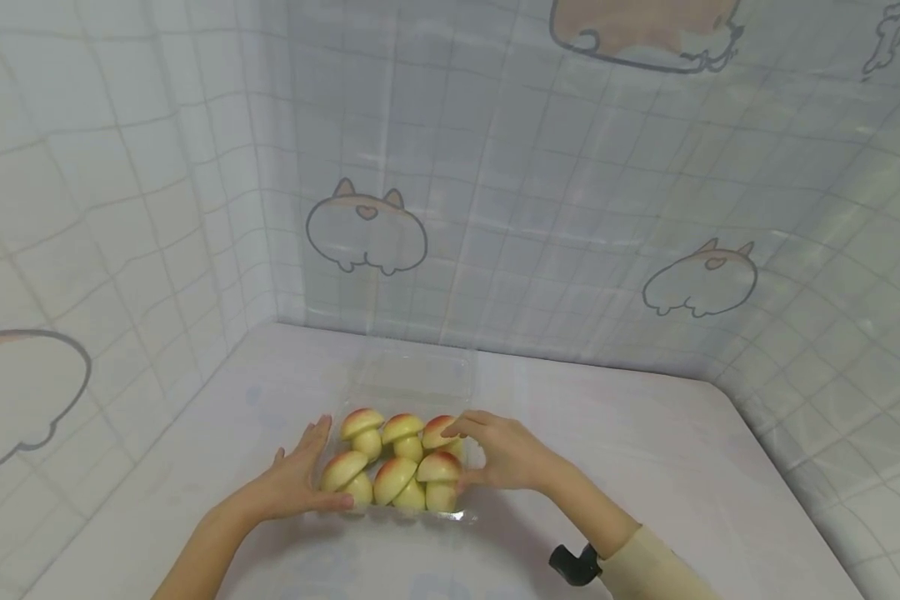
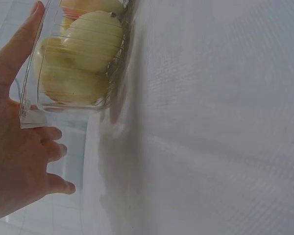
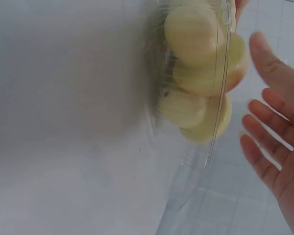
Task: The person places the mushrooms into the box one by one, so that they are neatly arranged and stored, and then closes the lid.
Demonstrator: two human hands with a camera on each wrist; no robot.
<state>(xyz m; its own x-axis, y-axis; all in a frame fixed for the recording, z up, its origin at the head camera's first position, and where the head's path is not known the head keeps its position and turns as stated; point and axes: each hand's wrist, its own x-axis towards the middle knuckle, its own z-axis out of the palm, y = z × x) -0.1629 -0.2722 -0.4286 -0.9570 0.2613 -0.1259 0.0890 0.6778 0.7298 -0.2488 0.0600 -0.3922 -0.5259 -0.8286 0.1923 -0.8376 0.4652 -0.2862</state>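
Note:
A clear plastic clamshell box (image 1: 450,516) lies with its lid (image 1: 412,371) folded back. Inside, several yellow, red-tinged fruit-like pieces (image 1: 394,479), shaped like mushrooms with a cap over a rounder base, sit in two rows. My left hand (image 1: 300,475) rests at the box's left side, its thumb over the front left corner; in the left wrist view, the same hand (image 2: 14,152) has relaxed fingers beside the plastic rim. Over the right end of the box is my right hand (image 1: 506,454), thumb and fingers spread. The right wrist view shows that hand (image 3: 284,122) apart from the pieces.
The box stands on a pale tabletop (image 1: 607,467). Behind and at both sides hang curtains (image 1: 495,208) with a grid and cartoon animals. A black curved object (image 1: 572,567) shows by the right sleeve (image 1: 652,562).

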